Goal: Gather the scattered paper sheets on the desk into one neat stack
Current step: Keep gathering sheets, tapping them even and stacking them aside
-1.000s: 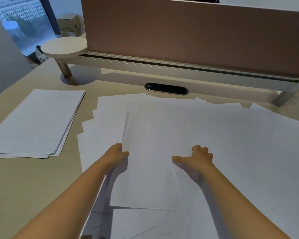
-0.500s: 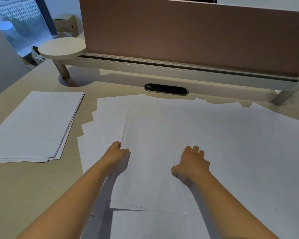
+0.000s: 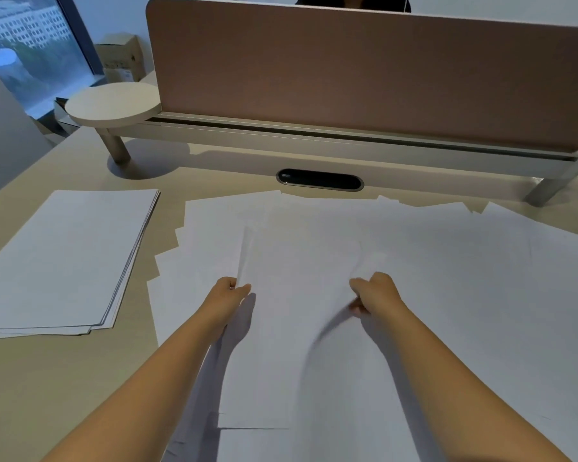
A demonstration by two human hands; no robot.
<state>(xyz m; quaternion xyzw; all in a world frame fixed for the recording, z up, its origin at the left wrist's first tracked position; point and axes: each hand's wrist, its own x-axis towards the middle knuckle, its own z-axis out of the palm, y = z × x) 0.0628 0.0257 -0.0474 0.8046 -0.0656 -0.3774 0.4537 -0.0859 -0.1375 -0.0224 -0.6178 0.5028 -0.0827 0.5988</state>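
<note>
At far left on the desk, a squared stack of white sheets lies flat, its edges nearly flush, well apart from both hands. Just right of it, the scattered sheets spread in an overlapping fan across the middle and right of the desk, up to the base of the divider panel. Left hand: thumb and fingers pinch the left edge of the top sheet, which lifts slightly there. Right hand: fingers curl around the sheet's right edge, which is buckled upward (the exact fingertip contact is blurred). Judged handling: each sheet is very light, thin and limp, apt to slide over its neighbours and to crease if squeezed. Holding opposite long edges, as here, seems the steadiest grip for carrying it to the stack.
</note>
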